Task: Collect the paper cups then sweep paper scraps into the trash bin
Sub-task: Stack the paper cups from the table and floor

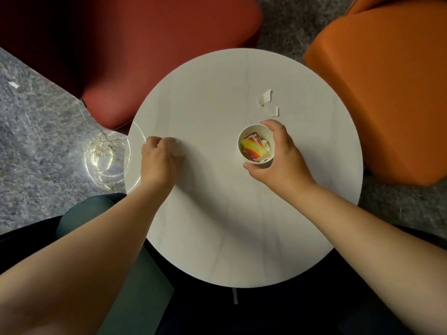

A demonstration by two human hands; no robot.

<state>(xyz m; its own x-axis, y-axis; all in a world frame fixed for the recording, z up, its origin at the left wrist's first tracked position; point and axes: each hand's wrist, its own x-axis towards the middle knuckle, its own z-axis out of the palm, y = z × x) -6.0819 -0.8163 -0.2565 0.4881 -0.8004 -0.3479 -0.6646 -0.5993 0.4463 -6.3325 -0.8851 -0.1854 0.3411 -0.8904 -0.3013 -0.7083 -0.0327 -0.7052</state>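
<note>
A white paper cup [263, 132] stands on the round white table [217, 226], right of centre, with a red and yellow wrapper [252, 147] and white scraps inside. My right hand [278, 157] grips the cup from its right side, fingers curled round the rim and wall. At the table's left side, my left hand [158, 158] pinches a white paper scrap [177, 148] against the tabletop. Two more torn white scraps [266, 96] [275, 111] lie just beyond the cup.
A dark red armchair [145, 56] stands at the far left of the table and an orange one [387, 93] at the right. One paper scrap [13, 84] lies on the grey carpet at far left. No trash bin is in view.
</note>
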